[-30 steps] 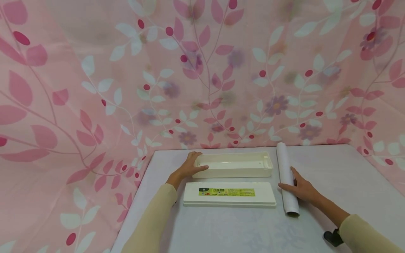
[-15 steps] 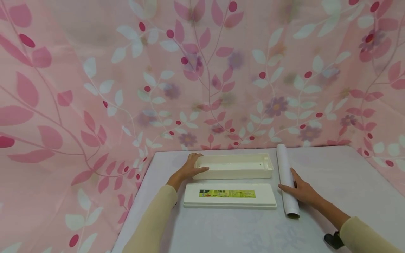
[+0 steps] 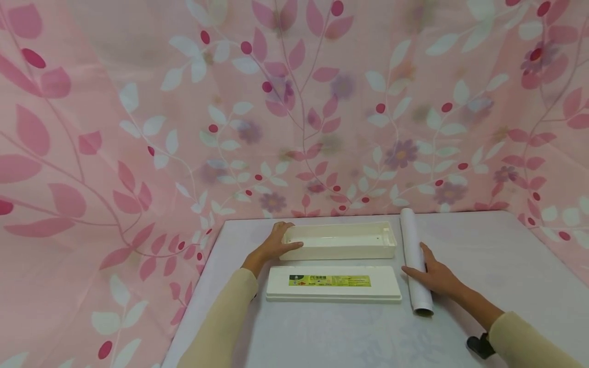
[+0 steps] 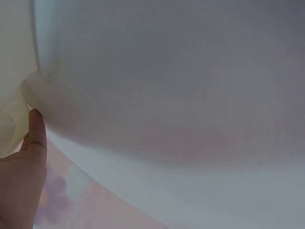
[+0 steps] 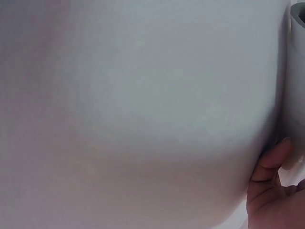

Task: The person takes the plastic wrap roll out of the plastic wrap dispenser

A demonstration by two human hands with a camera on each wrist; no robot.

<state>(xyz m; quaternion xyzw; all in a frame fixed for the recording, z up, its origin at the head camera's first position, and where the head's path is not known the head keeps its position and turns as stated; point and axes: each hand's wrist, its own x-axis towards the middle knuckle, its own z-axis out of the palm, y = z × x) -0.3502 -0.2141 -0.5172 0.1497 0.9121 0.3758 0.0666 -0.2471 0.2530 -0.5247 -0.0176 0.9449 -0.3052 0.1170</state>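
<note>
A long cream-white plastic box (image 3: 340,252) lies with its hollow side up at the back of the table. My left hand (image 3: 271,245) grips its left end, thumb over the near side and fingers behind. In front of the box lies its white lid (image 3: 331,294), flat, with a yellow-green cling film label. To the right, a white roll of cling film (image 3: 411,235) points away from me, its hollow core end toward me. My right hand (image 3: 437,276) holds the roll's near half, thumb on the left and fingers on the right. The right wrist view catches the roll (image 5: 296,71) at its edge.
A white cloth covers the table (image 3: 331,337). Pink floral curtain (image 3: 303,128) hangs close behind the table's back edge and along the sides. A black strap piece (image 3: 480,346) sits at the right cuff.
The right hand and the roll have shifted very slightly left. The left hand, box and lid stay in place.
</note>
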